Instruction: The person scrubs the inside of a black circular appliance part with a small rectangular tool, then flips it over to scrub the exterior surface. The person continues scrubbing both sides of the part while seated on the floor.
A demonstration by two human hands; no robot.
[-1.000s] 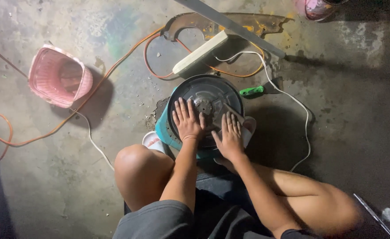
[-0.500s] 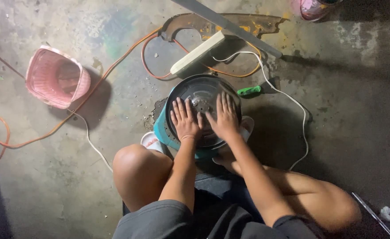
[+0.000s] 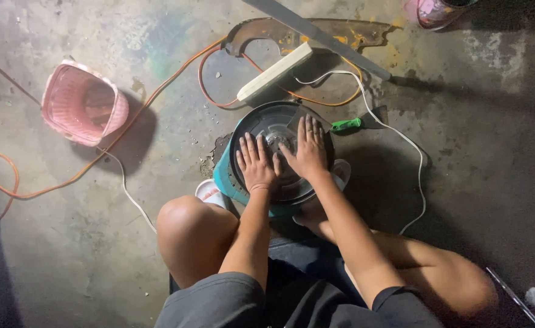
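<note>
A round teal appliance (image 3: 223, 180) with a dark metal underside (image 3: 261, 121) lies upturned on the concrete floor in front of my knees. My left hand (image 3: 256, 164) lies flat on the left half of that dark disc, fingers spread. Beside it, my right hand (image 3: 307, 150) presses flat on the middle of the disc, fingers pointing away from me. Neither hand holds anything. A green-handled screwdriver (image 3: 346, 125) lies just right of the appliance.
A white power strip (image 3: 274, 71) with an orange cable (image 3: 121, 130) lies beyond the appliance. A pink plastic basket (image 3: 82, 104) lies on its side at the left. A white cord (image 3: 401, 140) loops at the right. A long metal bar (image 3: 316, 33) crosses the top.
My right hand has slid from the near right edge of the disc up to its middle. The left hand has stayed flat in about the same place.
</note>
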